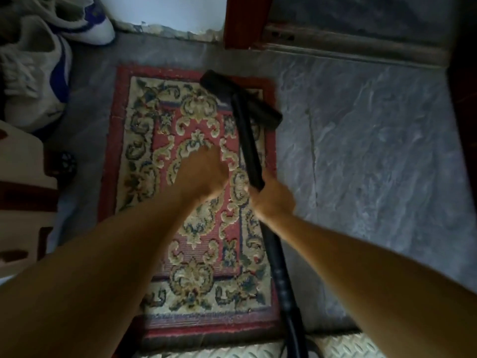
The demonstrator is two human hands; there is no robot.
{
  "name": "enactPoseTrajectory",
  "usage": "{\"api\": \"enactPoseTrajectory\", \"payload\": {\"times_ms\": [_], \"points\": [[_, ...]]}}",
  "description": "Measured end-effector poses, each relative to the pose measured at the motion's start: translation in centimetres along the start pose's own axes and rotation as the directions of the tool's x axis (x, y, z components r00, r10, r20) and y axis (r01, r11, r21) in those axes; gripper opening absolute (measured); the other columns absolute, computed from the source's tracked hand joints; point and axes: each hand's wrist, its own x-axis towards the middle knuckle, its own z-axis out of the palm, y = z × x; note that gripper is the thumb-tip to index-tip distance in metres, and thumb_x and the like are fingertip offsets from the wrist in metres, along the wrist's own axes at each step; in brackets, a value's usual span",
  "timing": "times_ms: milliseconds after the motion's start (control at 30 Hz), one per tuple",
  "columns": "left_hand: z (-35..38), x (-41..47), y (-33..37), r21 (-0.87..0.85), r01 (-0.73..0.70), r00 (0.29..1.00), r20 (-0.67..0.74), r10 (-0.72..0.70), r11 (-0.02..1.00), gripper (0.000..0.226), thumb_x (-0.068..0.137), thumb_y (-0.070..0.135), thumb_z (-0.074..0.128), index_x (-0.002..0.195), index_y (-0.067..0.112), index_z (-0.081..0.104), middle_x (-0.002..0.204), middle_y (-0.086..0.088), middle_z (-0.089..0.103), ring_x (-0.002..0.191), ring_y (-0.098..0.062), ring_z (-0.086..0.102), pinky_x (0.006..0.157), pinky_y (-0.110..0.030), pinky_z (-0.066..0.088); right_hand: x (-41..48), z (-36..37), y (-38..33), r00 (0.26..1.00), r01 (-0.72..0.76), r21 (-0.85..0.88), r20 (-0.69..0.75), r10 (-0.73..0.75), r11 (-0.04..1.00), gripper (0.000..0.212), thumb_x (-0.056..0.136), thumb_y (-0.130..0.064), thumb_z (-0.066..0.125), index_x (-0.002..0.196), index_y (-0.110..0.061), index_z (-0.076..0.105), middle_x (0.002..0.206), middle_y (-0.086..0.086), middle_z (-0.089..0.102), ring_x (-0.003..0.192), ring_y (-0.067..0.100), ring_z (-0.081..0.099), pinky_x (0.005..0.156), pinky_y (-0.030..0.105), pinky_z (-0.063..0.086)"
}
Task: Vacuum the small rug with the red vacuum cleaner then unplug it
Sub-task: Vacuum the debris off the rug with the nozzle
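— Where's the nozzle got to?
— The black floor nozzle sits askew on the patterned rug, at its far right corner, with one end reaching the rug's right edge by the grey marble floor.
— And who has hold of it?
— The right hand grips the black wand above the rug's right border. The ribbed hose runs back along that same edge.
— The other hand?
— The left hand hovers over the rug's middle, too blurred to read its fingers.
— Anything nearby?
— White-and-blue sneakers, just off the rug's far left corner.
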Motion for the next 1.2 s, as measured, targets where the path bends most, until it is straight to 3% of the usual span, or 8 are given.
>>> {"api": "enactPoseTrajectory", "payload": {"times_ms": [233,467,600,733,833,933,1067,1200], "points": [[-0.2,-1.2,-2.7,0.013,-0.01,1.0,0.013,0.01,1.0,0.04,0.097,0.031,0.036,0.127,0.007,0.047,0.118,-0.018,0.055,0.104,-0.031,0.055,0.083,-0.037,0.044,4.3,-1.9,-2.7,0.997,-0.081,-0.001,0.02,0.081,0.997,0.058,0.095,-0.043,0.05,0.147,-0.026,0.031,0.123,0.011,0.061,0.103,0.032,0.061,0.077,0.034,0.05],[-1.0,-5.8,-7.4,0.126,-0.042,0.994,0.101,0.029,0.991,0.046,0.096,0.033,0.04,0.138,0.012,0.04,0.128,-0.016,0.054,0.114,-0.03,0.052,0.094,-0.037,0.042,-8.8,6.2,-0.9,0.998,0.0,0.034,0.058,-0.002,0.999,0.063,0.095,-0.047,0.048,0.15,-0.028,0.022,0.094,0.008,0.07,0.077,0.026,0.068,0.062,0.036,0.057],[-2.3,-5.2,-9.7,0.194,-0.017,0.999,0.053,0.007,0.981,0.036,0.096,0.031,0.039,0.123,0.01,0.049,0.119,-0.016,0.057,0.104,-0.032,0.056,0.088,-0.038,0.045,-5.5,4.6,-4.4,0.997,0.06,-0.023,0.051,-0.059,0.998,0.053,0.094,-0.046,0.05,0.141,-0.025,0.037,0.086,0.006,0.068,0.07,0.025,0.066,0.054,0.034,0.053],[-2.5,-4.8,-11.0,0.035,0.036,0.999,-0.003,-0.036,0.999,0.035,0.096,0.028,0.037,0.121,0.01,0.052,0.121,-0.014,0.059,0.107,-0.031,0.056,0.093,-0.04,0.045,1.5,1.7,-11.8,0.977,0.148,0.018,0.154,-0.149,0.989,0.037,0.094,-0.035,0.056,0.124,-0.015,0.053,0.09,0.007,0.063,0.073,0.025,0.062,0.06,0.034,0.053],[-3.2,-5.8,-11.0,-0.217,0.162,0.982,-0.058,-0.178,0.963,0.032,0.095,0.02,0.043,0.122,0.007,0.054,0.118,-0.015,0.061,0.109,-0.032,0.056,0.09,-0.037,0.043,1.8,2.5,-14.6,0.958,0.21,0.032,0.191,-0.212,0.977,0.038,0.093,-0.035,0.058,0.127,-0.017,0.053,0.08,0.001,0.058,0.062,0.017,0.056,0.048,0.027,0.043],[-3.6,-7.6,-11.9,-0.299,0.148,0.97,-0.144,-0.198,0.943,0.024,0.093,0.021,0.044,0.111,0.008,0.052,0.101,-0.013,0.061,0.104,-0.033,0.058,0.085,-0.034,0.043,-2.6,5.5,-11.9,0.956,0.227,0.075,0.173,-0.237,0.971,0.045,0.094,-0.036,0.055,0.135,-0.023,0.044,0.074,-0.002,0.059,0.06,0.018,0.061,0.052,0.034,0.053],[-4.3,-9.7,-12.5,-0.26,0.261,0.958,-0.051,-0.284,0.929,0.049,0.09,0.025,0.051,0.134,0.012,0.038,0.114,-0.014,0.062,0.101,-0.033,0.059,0.085,-0.044,0.05,-12.6,8.4,-4.2,0.92,0.244,-0.01,0.319,-0.228,0.97,0.062,0.094,-0.046,0.051,0.147,-0.032,0.025,0.076,-0.003,0.065,0.058,0.015,0.062,0.054,0.035,0.054],[-3.9,-11.1,-11.8,-0.207,0.264,0.964,0.016,-0.266,0.942,0.053,0.092,0.024,0.049,0.14,0.01,0.032,0.13,-0.02,0.051,0.112,-0.038,0.053,0.089,-0.045,0.045,-16.8,8.5,-1.7,0.922,0.213,-0.082,0.346,-0.172,0.974,0.069,0.093,-0.054,0.047,0.15,-0.035,0.014,0.085,-0.005,0.065,0.065,0.011,0.061,0.056,0.027,0.051]]}}
